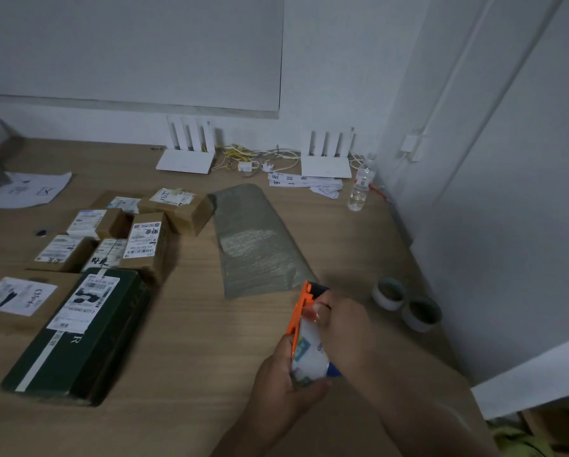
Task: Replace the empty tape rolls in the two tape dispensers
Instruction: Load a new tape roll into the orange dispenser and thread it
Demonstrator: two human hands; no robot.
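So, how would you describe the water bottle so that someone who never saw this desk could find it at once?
Look along the wooden desk to its far right corner, where it meets the white wall. The water bottle stands upright there, just right of the right-hand white router and the loose paper slips. It is the only clear, see-through thing on the desk, with a white label.
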